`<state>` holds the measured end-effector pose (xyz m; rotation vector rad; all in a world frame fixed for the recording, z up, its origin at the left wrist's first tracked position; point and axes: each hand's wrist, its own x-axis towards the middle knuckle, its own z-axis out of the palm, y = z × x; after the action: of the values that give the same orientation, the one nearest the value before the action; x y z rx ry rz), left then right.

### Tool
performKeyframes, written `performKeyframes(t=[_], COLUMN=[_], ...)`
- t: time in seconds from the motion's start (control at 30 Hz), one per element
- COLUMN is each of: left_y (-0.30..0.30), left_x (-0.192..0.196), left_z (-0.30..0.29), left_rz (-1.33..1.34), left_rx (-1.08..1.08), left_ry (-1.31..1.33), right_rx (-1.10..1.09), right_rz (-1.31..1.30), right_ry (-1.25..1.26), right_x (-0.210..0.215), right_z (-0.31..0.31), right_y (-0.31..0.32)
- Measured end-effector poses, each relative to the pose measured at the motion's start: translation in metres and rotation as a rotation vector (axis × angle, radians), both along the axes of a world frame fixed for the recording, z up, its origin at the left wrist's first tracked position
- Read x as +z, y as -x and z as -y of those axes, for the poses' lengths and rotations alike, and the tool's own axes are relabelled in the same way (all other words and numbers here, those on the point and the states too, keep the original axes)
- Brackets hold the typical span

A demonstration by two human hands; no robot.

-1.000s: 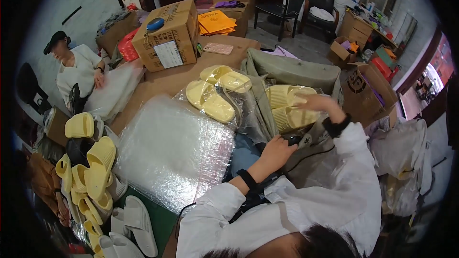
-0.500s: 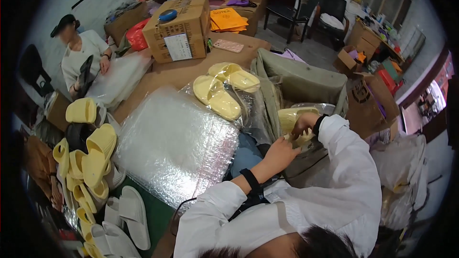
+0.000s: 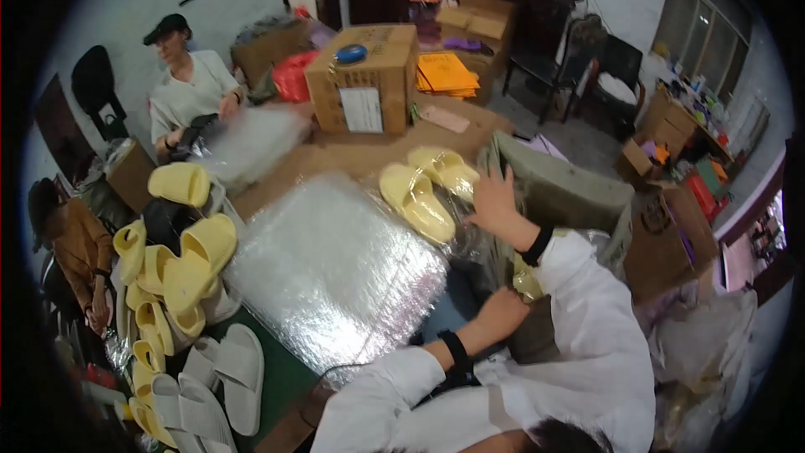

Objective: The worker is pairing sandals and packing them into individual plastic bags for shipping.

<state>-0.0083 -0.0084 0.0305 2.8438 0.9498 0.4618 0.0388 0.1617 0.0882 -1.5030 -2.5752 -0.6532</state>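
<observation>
My right hand is stretched out with its fingers spread, at the right end of a pair of yellow slippers in clear plastic. Whether it touches that wrapping I cannot tell. Lower down, my left hand is closed at the near side of an open olive-green sack. What its fingers hold, if anything, is hidden. Just above it, part of another yellow slipper shows inside the sack, mostly covered by my right forearm. Left of my hands lies a stack of clear plastic bags.
Loose yellow slippers and grey slippers are heaped at the left. A carton with a blue tape roll stands behind, beside orange packets. One person handles plastic at the far left; another sits nearer.
My right hand has left the sack, reached up and to the left, and spread its fingers by the bagged slippers. My left hand stays low by the sack. The whole view has shifted.
</observation>
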Motion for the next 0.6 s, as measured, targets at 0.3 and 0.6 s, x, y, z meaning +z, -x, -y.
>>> performKeyframes(t=[0.3, 0.6], left_y=[-0.006, -0.015], left_x=[-0.037, -0.042], left_z=[0.0, -0.013], left_rz=[0.299, 0.353], left_rx=[-0.009, -0.151], left_ry=[-0.007, -0.143], right_rx=[0.376, 0.897], right_rz=[-1.083, -2.473], right_ry=[-0.061, 1.681], right_x=[0.053, 0.005], right_z=[-0.048, -0.056], right_y=[-0.069, -0.207])
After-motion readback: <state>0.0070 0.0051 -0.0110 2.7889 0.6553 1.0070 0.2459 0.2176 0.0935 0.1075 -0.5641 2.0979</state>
